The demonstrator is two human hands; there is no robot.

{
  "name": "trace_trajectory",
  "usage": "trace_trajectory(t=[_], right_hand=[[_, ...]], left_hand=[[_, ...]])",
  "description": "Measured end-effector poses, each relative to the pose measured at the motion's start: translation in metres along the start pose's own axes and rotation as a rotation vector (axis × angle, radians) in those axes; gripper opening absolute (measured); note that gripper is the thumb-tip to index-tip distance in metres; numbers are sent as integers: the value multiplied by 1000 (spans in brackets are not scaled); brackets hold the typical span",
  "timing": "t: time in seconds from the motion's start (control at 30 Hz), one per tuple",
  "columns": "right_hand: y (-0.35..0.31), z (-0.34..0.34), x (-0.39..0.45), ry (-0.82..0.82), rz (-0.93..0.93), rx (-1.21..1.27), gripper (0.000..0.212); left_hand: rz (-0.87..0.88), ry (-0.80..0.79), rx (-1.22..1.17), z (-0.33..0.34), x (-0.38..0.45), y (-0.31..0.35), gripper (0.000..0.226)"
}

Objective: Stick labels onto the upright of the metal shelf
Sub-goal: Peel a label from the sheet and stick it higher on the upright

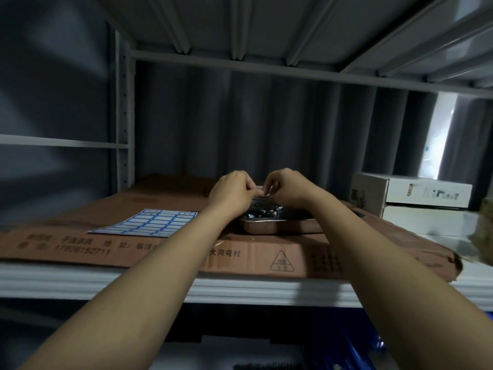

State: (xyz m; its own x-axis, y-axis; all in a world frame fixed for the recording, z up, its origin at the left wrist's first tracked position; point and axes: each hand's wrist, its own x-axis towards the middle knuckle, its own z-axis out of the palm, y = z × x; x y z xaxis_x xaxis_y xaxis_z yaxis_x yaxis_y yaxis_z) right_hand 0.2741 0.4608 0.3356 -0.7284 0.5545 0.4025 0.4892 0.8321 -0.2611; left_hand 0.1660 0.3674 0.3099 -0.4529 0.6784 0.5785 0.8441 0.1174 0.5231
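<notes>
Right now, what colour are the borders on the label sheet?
Blue borders around white labels on the label sheet, seen in the head view.

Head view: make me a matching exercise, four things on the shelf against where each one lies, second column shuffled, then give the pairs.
Things:
1. blue-bordered white label sheet
2. shiny steel tray
3. white cardboard boxes
4. perforated grey metal upright

Places:
A. stacked at the right end of the shelf
B. standing at the back left corner
C. flat on the brown cardboard, left of the forearms
D. on the brown cardboard, under the two hands

Pairs: 1-C, 2-D, 3-A, 4-B
</notes>
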Motion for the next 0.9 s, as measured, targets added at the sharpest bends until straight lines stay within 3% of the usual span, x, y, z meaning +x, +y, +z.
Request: trace_trajectory(t=[0.9], right_hand=[[-9, 4, -18, -10, 68, 57, 5]], left_hand=[[178, 6, -17, -7, -14, 0, 15]])
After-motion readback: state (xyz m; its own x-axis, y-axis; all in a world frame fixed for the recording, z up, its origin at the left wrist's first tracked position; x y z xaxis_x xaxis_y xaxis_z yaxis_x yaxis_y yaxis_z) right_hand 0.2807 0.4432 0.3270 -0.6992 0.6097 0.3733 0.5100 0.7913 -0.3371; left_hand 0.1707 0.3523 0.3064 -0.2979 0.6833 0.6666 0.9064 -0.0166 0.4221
